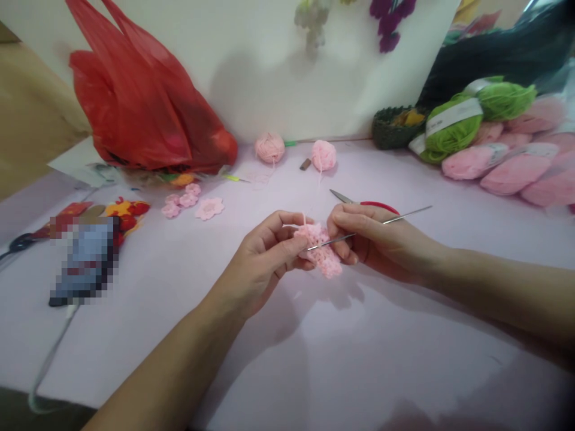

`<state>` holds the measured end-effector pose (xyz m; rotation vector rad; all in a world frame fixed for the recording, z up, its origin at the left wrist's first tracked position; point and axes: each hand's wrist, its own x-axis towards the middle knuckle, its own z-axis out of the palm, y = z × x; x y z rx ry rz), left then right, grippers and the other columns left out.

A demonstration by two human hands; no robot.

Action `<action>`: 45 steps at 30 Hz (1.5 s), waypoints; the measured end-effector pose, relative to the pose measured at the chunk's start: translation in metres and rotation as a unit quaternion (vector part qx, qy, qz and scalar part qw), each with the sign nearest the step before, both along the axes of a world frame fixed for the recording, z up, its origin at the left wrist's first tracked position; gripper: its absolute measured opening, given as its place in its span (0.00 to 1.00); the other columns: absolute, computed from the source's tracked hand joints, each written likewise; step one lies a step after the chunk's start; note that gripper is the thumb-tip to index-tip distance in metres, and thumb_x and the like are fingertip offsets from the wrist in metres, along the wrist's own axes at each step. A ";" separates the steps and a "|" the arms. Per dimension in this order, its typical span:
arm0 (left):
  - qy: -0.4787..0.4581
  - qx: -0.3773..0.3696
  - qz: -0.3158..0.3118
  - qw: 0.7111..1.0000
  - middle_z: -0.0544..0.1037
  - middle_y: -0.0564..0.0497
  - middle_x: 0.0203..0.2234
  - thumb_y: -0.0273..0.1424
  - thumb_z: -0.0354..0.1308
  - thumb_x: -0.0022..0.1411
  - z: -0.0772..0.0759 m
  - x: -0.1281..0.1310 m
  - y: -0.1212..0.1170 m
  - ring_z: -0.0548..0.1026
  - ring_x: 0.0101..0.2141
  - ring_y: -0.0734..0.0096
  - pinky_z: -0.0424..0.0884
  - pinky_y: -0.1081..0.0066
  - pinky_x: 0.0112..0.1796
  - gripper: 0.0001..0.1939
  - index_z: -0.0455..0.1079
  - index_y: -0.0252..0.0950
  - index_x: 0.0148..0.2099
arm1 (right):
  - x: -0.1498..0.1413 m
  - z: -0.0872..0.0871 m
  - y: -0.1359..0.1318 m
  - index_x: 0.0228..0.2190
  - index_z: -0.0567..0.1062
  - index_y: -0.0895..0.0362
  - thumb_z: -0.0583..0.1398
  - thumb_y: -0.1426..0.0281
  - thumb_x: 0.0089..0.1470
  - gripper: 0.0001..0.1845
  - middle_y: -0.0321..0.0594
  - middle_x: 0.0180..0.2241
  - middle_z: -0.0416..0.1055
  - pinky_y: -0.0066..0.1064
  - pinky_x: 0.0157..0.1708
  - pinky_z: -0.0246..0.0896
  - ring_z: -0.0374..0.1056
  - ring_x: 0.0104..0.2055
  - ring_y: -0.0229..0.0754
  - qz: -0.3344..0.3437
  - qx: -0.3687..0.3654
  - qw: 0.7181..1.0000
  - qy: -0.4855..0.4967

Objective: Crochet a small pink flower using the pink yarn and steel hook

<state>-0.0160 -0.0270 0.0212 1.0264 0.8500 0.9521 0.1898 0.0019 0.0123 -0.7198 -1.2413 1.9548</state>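
Observation:
In my left hand point(269, 251) is a small pink crochet piece point(327, 258), pinched between thumb and fingers above the table. My right hand point(363, 233) is closed around a thin metal crochet hook point(408, 214), whose tip lies against the crochet piece by my left thumb. A strand of pink yarn rises over my left index finger. Just behind my right hand lies a pair of scissors point(380, 206) with red handles, partly covered by that hand. The ball of light pink yarn point(324, 155) sits farther back, its strand hanging toward me.
A red plastic bag point(144, 108) stands at the back left, with pink crocheted flowers point(209, 208) before it. Left of my arm lies a blurred-out device point(85, 260) on a white cable. Another yarn ball point(269, 148), a dark basket point(395, 129) and green skeins point(453, 129) line the back.

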 end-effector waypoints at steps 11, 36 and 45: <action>0.050 0.081 0.007 0.995 0.77 0.53 0.34 0.33 0.63 0.63 -0.002 0.000 -0.001 0.75 0.34 0.75 0.73 0.74 0.36 0.04 0.77 0.40 0.40 | 0.000 -0.002 0.002 0.27 0.74 0.59 0.58 0.63 0.64 0.17 0.35 0.23 0.72 0.20 0.26 0.62 0.65 0.23 0.29 0.015 -0.019 1.000 0.016; -0.024 0.008 0.036 0.999 0.75 0.52 0.32 0.30 0.62 0.63 -0.001 0.000 0.001 0.75 0.32 0.78 0.76 0.76 0.36 0.07 0.77 0.32 0.34 | 0.000 -0.008 0.000 0.29 0.76 0.60 0.57 0.65 0.66 0.16 0.36 0.28 0.75 0.21 0.30 0.64 0.71 0.29 0.30 -0.008 0.019 0.998 0.052; 0.046 0.047 0.042 0.997 0.79 0.53 0.27 0.31 0.65 0.61 -0.003 0.003 0.000 0.76 0.31 0.77 0.72 0.77 0.36 0.07 0.74 0.34 0.32 | -0.003 -0.007 -0.005 0.30 0.75 0.59 0.59 0.63 0.65 0.15 0.35 0.28 0.73 0.21 0.32 0.63 0.70 0.31 0.31 -0.015 0.068 0.997 0.021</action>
